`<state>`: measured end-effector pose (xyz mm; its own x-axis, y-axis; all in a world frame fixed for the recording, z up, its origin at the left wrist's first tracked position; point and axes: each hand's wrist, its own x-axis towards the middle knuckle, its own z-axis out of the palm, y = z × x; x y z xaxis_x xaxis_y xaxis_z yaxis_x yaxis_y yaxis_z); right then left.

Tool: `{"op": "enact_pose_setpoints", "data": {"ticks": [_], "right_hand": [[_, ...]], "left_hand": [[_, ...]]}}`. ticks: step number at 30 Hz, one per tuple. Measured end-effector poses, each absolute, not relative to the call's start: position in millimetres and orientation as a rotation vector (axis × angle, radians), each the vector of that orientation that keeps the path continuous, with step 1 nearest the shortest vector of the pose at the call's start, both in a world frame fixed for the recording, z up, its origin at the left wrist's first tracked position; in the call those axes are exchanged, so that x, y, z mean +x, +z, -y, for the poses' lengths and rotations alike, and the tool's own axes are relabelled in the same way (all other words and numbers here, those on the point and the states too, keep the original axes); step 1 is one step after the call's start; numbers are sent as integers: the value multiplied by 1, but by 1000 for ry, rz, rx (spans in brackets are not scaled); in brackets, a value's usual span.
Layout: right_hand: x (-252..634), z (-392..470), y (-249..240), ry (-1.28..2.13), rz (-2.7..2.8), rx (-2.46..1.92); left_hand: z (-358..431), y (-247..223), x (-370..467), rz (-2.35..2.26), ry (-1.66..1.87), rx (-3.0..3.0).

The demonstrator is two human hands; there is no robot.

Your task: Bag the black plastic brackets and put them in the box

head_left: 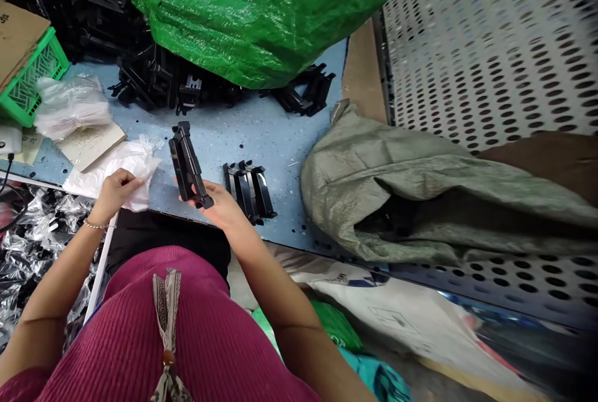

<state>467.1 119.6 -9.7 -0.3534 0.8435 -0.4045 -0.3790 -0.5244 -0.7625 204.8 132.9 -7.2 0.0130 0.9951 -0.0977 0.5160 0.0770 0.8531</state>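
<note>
Two long black plastic parts (187, 162), side by side, rest in my right hand (215, 202), whose fingers are wrapped round their lower end. On the left, my left hand (116, 191) pinches the edge of a thin clear plastic bag on a stack of bags (100, 184). Just right of my right hand, several similar black parts (250, 192) lie in a row on the blue speckled table (284, 146). A beige card (91, 143) lies partly over the bag stack, with a second bundle of clear bags (75, 106) behind it.
A large green woven sack (261, 15) stands at the back, with heaps of black parts (154, 78) below and beside it. A green basket (35, 81) is at the far left, above many wrapped parts (37, 265). A grey-green sack (397, 184) lies at the right.
</note>
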Motion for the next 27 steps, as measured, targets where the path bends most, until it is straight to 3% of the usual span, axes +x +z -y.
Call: {"op": "enact_pose_setpoints", "data": {"ticks": [5,9,12,20,23,27], "right_hand": [[420,-125,-19,2168,517,-884],[412,-129,-26,2045,565,-1017],[432,-119,-21,1976,581,-1046],[438,-74,-21,2604,224,-725],[424,-80,-30,2585,240,-756],[408,-86,-26,2284,615,-986]], "left_hand": [[-128,0,195,-1464,826,1449],[-115,10,193,-1576,957,1564],[-112,14,186,-1613,805,1956],[-119,9,182,-1478,730,1928],[-102,13,186,-1422,802,2059],[-71,23,210,-1100,688,2309]]}}
